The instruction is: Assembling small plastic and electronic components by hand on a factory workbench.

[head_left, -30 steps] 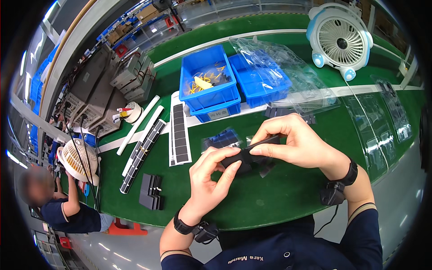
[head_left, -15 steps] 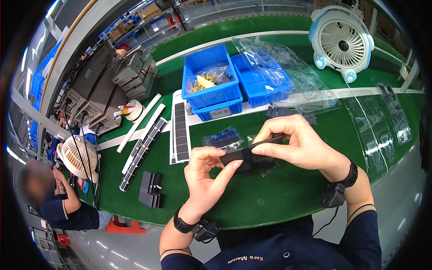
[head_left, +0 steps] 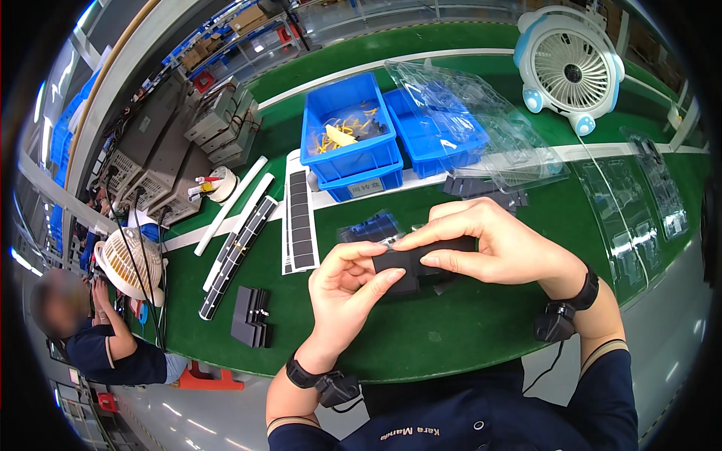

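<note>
Above the near middle of the green table, my left hand (head_left: 342, 282) pinches a flat black rectangular piece (head_left: 397, 261) between thumb and fingers. My right hand (head_left: 504, 244) is closed round a second dark piece (head_left: 460, 244), partly hidden by its fingers. The right index fingertip reaches the upper edge of the left piece, close to the left fingertips; any small part there is too covered to make out. Just beyond my hands lies a shiny dark-blue item in clear film (head_left: 370, 228). Several black pieces (head_left: 250, 316) are stacked left of my left hand.
Blue bins (head_left: 350, 154) with yellow-wired parts stand at the back, beside clear plastic trays (head_left: 481, 124). Label strips (head_left: 301, 218) and a dark striped roll (head_left: 237, 259) lie left. A white-blue fan (head_left: 573, 73) stands back right. Another person (head_left: 113, 349) sits far left.
My right hand's fingers have stretched leftward, and its index fingertip now meets the top edge of the piece in my left hand. The left hand has barely moved.
</note>
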Demonstrator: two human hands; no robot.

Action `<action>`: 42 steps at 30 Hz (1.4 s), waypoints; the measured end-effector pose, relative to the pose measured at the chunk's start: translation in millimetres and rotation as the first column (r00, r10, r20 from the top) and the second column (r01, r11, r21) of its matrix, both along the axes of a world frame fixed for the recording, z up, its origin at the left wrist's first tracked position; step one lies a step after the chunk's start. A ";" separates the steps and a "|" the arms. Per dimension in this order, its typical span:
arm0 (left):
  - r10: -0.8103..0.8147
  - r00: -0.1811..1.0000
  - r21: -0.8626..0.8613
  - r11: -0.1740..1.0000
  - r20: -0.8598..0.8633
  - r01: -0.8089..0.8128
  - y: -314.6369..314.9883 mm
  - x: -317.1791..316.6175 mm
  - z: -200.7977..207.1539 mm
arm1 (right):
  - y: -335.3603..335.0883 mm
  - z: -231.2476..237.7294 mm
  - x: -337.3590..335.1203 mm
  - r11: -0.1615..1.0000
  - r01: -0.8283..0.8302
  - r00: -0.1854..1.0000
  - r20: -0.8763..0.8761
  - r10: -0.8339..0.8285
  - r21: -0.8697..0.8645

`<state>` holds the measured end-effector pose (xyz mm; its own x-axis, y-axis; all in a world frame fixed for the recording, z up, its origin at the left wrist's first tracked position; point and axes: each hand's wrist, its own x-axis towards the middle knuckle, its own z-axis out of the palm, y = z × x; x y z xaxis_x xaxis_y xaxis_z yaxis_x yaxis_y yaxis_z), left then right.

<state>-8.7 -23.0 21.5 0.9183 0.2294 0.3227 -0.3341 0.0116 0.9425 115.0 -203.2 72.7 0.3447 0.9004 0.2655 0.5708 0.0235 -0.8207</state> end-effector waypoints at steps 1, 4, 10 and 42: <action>-0.006 1.000 -0.002 1.000 -0.022 0.006 0.1 -0.8 -0.3 | 0.0 -0.1 0.6 1.000 -0.003 1.000 0.000 0.003 0.002; -0.023 1.000 0.010 1.000 -0.005 0.023 1.1 0.3 -3.8 | -0.4 -4.7 2.3 1.000 -0.005 0.999 0.039 0.004 0.031; -0.088 0.992 -0.090 0.993 -0.091 0.080 3.1 4.8 -2.1 | 2.9 -10.9 -2.7 0.993 0.039 0.997 0.056 -0.046 0.114; 0.286 0.958 0.827 0.539 0.001 -0.162 12.3 37.0 13.8 | -45.1 41.3 -106.1 0.578 -0.137 0.322 -0.516 0.794 0.804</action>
